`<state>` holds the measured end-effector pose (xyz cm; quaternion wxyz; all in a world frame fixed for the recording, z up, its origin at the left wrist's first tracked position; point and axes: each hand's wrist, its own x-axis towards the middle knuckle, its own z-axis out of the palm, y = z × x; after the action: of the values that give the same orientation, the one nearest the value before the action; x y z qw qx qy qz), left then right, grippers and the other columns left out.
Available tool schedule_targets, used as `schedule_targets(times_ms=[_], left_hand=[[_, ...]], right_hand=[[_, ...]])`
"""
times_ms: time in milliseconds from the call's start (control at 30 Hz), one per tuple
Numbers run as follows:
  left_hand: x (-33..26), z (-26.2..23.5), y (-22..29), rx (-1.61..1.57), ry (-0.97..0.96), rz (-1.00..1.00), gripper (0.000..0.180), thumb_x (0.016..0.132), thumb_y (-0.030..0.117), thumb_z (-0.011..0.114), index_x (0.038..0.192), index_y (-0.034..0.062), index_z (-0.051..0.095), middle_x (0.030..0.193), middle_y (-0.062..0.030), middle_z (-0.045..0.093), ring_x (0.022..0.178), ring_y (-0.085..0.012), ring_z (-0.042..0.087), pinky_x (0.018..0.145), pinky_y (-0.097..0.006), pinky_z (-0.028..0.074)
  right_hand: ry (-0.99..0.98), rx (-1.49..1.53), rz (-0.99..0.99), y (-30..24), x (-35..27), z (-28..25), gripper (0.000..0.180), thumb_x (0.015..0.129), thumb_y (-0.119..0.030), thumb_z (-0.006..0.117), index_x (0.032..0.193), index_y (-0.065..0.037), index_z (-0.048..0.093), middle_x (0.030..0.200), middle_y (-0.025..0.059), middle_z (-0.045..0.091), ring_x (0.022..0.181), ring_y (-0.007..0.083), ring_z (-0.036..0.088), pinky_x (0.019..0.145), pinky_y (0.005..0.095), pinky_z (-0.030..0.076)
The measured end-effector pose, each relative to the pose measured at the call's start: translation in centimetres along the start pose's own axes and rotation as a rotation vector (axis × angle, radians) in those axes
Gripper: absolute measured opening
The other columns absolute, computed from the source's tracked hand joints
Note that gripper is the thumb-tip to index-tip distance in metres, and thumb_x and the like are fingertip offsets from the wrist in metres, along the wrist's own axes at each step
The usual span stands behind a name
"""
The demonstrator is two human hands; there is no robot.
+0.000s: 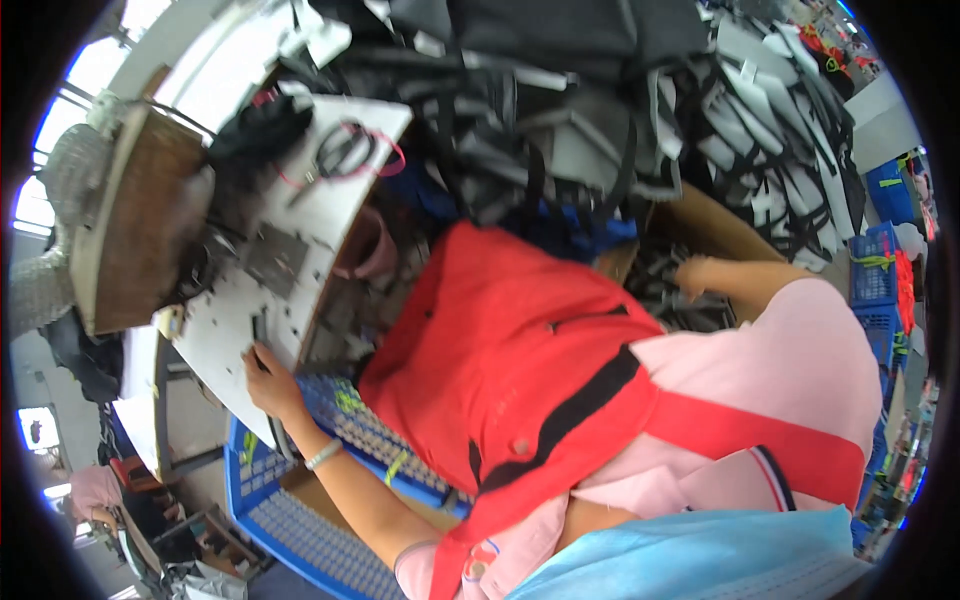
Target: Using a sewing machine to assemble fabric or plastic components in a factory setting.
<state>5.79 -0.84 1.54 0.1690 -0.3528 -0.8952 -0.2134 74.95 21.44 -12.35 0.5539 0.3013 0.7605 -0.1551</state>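
Note:
At the near edge of a white worktable (222,335), my left hand (268,382) is closed, with a narrow black strip (258,328) at its fingertips. Off to the right, my right hand (692,278) reaches over a cardboard box (715,215) holding many small dark and grey pieces (660,272). The fingers there are bent downward near the pieces; whatever they grip, if anything, is too small to make out. A dark machine (205,262), blurred, stands on the table beyond my left hand, next to a flat metal plate (275,260).
Beside my left forearm is a blue plastic basket (330,535). Black and grey cut fabric (590,130) is heaped across the far side. A pink cord (395,155) lies on the table. More blue crates (875,265) stand at the right. My red apron (520,340) covers my lap.

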Motion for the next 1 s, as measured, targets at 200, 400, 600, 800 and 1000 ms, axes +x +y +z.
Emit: schedule_targets(times_ms=[200,400,600,800,1000], left_hand=[[-1.5,-0.3,-0.5,-0.09,-0.013,-0.034,0.045,0.1,0.039,0.045,0.112,0.0015,0.067,0.111,-0.0201,0.067,0.103,-0.0408,0.062,0.087,-0.047,0.048],[-2.5,-0.1,4.1,-0.842,-0.203,-0.271,0.029,0.098,0.027,0.056,0.09,0.002,0.068,0.069,-0.0039,0.06,0.062,-0.0151,0.055,0.059,-0.03,0.046],[-15.2,2.3,18.8,-1.087,-0.409,0.15,0.017,0.09,0.015,0.067,0.097,-0.0007,0.068,0.081,-0.0078,0.067,0.074,-0.015,0.062,0.066,-0.028,0.048],[-14.7,1.9,12.8,-0.86,-0.359,0.26,0.023,0.092,0.017,0.061,0.105,-0.0008,0.068,0.093,-0.0164,0.069,0.085,-0.0303,0.066,0.078,-0.037,0.051],[-16.6,-0.3,9.9,-0.99,-0.906,-0.105,0.019,0.094,0.013,0.061,0.098,-0.0041,0.068,0.082,-0.0045,0.069,0.077,-0.0095,0.06,0.07,-0.025,0.048]], right_hand=[[0.474,0.107,-0.34,-9.5,-0.3,-14.5,0.029,0.083,-0.028,0.059,0.095,-0.004,0.071,0.096,0.0222,0.069,0.092,0.037,0.067,0.076,0.0455,0.052],[0.891,0.395,-0.812,-22.1,-2.9,-26.4,0.049,0.084,-0.028,0.066,0.128,-0.01,0.054,0.099,0.014,0.07,0.092,0.0324,0.067,0.078,0.0419,0.053],[0.446,1.138,-1.436,-33.9,2.3,-24.7,0.057,0.09,-0.044,0.066,0.131,-0.009,0.048,0.086,0.0048,0.067,0.079,0.0161,0.064,0.069,0.031,0.052],[0.231,1.315,-1.185,-29.2,0.1,-24.2,0.048,0.095,-0.044,0.059,0.126,-0.008,0.053,0.089,0.0031,0.066,0.079,0.0125,0.062,0.067,0.025,0.05],[-0.041,1.603,-1.064,-25.2,0.4,-23.6,0.051,0.097,-0.045,0.056,0.129,-0.006,0.056,0.09,0.0047,0.067,0.072,0.0109,0.063,0.058,0.0255,0.051]])
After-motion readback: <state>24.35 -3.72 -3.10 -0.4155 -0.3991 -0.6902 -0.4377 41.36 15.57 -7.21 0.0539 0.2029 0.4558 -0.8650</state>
